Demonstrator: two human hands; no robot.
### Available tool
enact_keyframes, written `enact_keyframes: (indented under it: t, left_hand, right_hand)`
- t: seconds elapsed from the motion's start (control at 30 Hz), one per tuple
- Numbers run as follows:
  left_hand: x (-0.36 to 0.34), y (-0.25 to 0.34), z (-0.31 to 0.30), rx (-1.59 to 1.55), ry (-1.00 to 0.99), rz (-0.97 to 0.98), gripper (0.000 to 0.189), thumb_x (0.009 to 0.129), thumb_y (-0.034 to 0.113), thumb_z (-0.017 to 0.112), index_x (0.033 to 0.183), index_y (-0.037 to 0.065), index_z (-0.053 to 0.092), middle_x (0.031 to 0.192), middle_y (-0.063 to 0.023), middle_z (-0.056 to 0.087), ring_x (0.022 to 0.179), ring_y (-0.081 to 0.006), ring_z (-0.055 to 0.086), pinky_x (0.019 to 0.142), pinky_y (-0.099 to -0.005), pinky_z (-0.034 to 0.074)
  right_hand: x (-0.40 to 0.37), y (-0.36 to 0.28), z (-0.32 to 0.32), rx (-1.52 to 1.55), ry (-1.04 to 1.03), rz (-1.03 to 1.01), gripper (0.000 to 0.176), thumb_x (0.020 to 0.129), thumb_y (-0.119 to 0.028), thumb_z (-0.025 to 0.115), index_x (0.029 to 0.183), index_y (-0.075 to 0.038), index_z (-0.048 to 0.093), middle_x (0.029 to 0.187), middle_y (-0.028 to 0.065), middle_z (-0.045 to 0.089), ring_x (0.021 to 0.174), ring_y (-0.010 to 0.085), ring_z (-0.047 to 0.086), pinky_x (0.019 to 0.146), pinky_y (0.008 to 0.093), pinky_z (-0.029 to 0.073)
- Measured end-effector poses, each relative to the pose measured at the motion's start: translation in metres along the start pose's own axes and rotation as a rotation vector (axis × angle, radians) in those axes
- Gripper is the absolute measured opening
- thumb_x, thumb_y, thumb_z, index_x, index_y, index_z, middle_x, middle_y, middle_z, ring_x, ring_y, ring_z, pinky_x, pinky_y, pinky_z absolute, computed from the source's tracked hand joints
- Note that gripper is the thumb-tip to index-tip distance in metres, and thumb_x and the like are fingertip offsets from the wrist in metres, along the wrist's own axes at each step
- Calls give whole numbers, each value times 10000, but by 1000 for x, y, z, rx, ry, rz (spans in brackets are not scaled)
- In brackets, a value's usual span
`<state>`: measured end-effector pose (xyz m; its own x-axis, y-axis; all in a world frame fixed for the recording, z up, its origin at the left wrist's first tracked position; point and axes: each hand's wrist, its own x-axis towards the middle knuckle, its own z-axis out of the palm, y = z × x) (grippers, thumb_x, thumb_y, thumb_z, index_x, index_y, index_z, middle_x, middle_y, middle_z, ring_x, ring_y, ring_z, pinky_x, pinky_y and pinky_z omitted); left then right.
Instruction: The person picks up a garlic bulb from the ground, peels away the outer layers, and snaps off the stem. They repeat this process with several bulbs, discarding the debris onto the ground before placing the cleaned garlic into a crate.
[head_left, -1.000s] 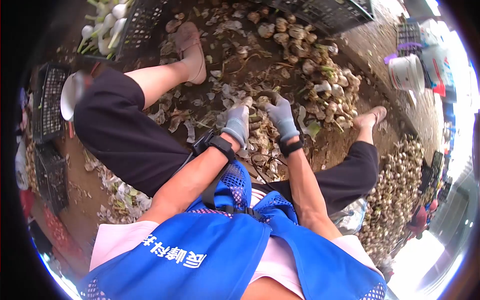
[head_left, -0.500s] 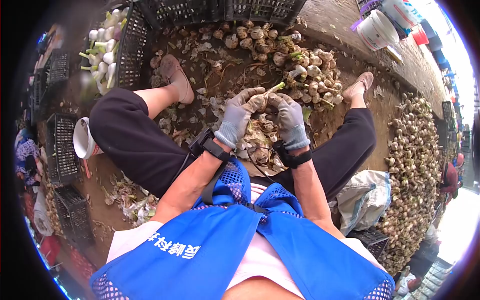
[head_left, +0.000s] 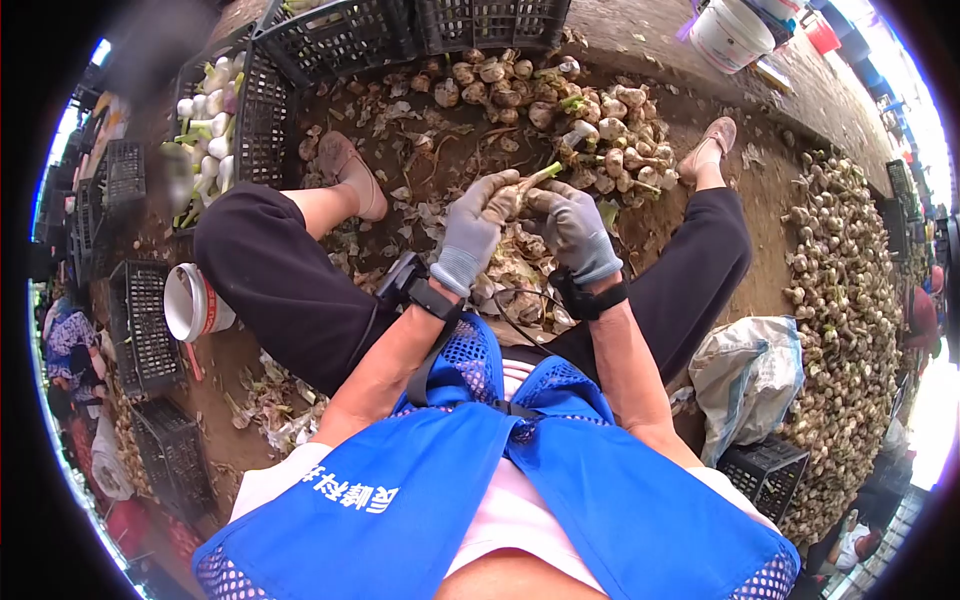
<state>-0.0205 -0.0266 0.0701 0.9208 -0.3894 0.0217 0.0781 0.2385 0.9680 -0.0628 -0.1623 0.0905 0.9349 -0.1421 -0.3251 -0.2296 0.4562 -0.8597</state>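
Observation:
My left hand (head_left: 474, 224) is closed round a garlic bulb (head_left: 513, 199), and a short cut stalk with a green tip points up to the right from it. My right hand (head_left: 574, 228) has its fingers pressed together against the bulb's other side. Both hands wear grey work gloves with dirty fingertips. Beneath them lies a heap of papery garlic skins (head_left: 522, 262) between my legs. Just beyond, a pile of unpeeled garlic bulbs (head_left: 620, 135) rests on the ground.
At the left a black crate (head_left: 264, 118) holds cleaned white garlic (head_left: 214, 125). More black crates (head_left: 335, 42) stand ahead. A white bucket (head_left: 187, 302) is beside my left knee, a woven sack (head_left: 745, 375) at my right. A large garlic heap (head_left: 845, 310) spreads along the right.
The view has shifted a little, so the surroundings sit differently in frame. The fingers of my right hand have moved slightly on the garlic bulb, showing more of its pale skin.

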Motion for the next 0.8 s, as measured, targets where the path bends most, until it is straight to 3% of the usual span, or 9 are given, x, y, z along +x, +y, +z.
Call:
enact_keyframes:
  t: [0.03, 0.1, 0.2, 0.3, 0.4, 0.47, 0.57, 0.73, 0.8]
  left_hand:
    - [-1, -1, 1, 418, 28, 293, 226, 872, 108, 528, 1052, -22, 570, 877, -85, 581, 777, -135, 552, 736, -233, 449]
    - [-3, 0, -1, 503, 24, 270, 241, 876, 94, 513, 1084, -22, 552, 935, -81, 571, 840, -148, 541, 787, -229, 430]
    - [-3, -4, -3, 486, 106, 235, 228, 898, 131, 478, 1066, 4, 566, 896, -82, 584, 785, -158, 569, 717, -236, 470]
    - [3, -5, -9, -271, 336, -567, 335, 931, 334, 370, 967, 69, 572, 649, -71, 565, 418, -151, 494, 322, -234, 325]
    - [8, -13, -15, -481, 465, -815, 362, 920, 388, 362, 907, 81, 555, 628, -58, 539, 390, -147, 433, 331, -217, 303]
    - [11, -18, -21, -547, 411, -792, 360, 914, 403, 377, 891, 88, 550, 622, -54, 538, 391, -144, 438, 327, -220, 303]
    - [14, -6, -18, -499, 360, -744, 362, 899, 435, 414, 851, 99, 538, 606, -43, 532, 394, -135, 449, 321, -223, 299]
    - [8, 23, 3, 9, 136, -598, 362, 868, 446, 500, 907, 90, 559, 631, 0, 521, 444, -70, 468, 351, -172, 324]
    - [2, 4, 10, 101, 171, -278, 348, 880, 420, 491, 918, 81, 560, 639, 5, 518, 450, -57, 458, 359, -166, 324]
  right_hand:
    - [2, 6, -3, 2, 4, 1, 156, 811, -47, 558, 951, 12, 591, 805, 49, 620, 657, 124, 603, 596, 247, 511]
    - [8, 25, -11, -717, -87, -647, 149, 786, -24, 552, 924, 16, 589, 773, 49, 610, 624, 109, 583, 580, 240, 499]
    - [17, 37, 14, 161, 221, -61, 140, 749, -8, 518, 856, 39, 596, 736, 62, 603, 600, 109, 568, 543, 240, 477]
    - [13, 32, 24, -192, 245, -138, 151, 745, 3, 496, 851, 41, 596, 743, 59, 614, 596, 119, 567, 551, 248, 478]
    - [29, 52, 11, -516, 160, -337, 165, 739, 15, 485, 858, 29, 599, 743, 43, 619, 621, 120, 572, 576, 244, 481]
    - [31, 55, 4, -523, 170, -362, 202, 730, 28, 488, 897, 19, 601, 765, 29, 623, 658, 117, 576, 601, 243, 480]
    - [15, 23, 7, 119, -30, -3, 271, 743, 18, 520, 1005, 19, 590, 824, 31, 630, 685, 117, 580, 617, 229, 479]
    - [12, 33, -11, -31, 22, 61, 253, 743, 5, 562, 992, 17, 602, 827, 49, 633, 707, 130, 601, 608, 256, 502]
    - [19, 45, -32, -896, -272, -599, 220, 738, 25, 561, 952, 20, 615, 826, 61, 636, 713, 132, 613, 614, 266, 513]
